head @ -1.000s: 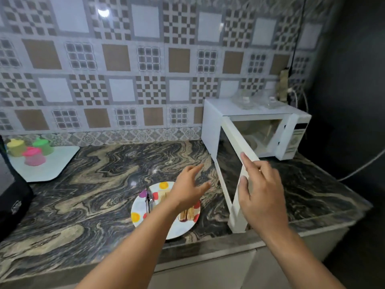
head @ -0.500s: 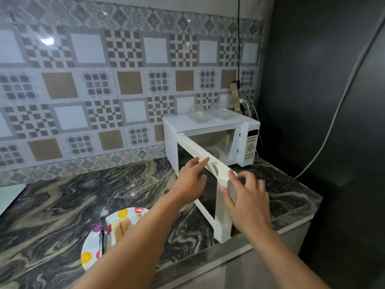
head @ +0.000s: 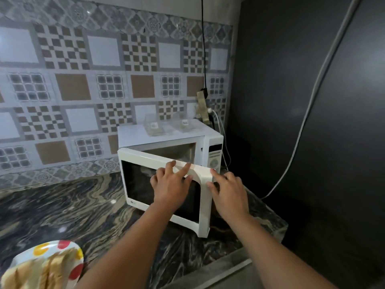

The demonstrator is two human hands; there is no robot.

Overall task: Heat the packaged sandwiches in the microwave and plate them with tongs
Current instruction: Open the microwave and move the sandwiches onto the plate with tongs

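Observation:
A white microwave (head: 166, 135) stands at the back right of the counter, its door (head: 141, 184) partly swung out, hinged on the left. My left hand (head: 170, 184) presses flat on the door front near its top edge. My right hand (head: 227, 189) touches the door's free right edge with relaxed fingers. At the bottom left, toasted sandwich pieces (head: 39, 270) lie on a white plate with coloured dots (head: 68, 250). Tongs are not visible.
Two clear empty plastic packages (head: 153, 127) sit on top of the microwave. A power strip (head: 203, 105) and cables hang on the tiled wall behind it. A dark wall with a grey cable (head: 302, 126) bounds the right. The marbled counter's front edge (head: 229, 265) runs close below.
The door has swung from wide open toward the microwave under both hands. My left hand moved from above the plate onto the door. The view shifted right, so the plate slid to the bottom left.

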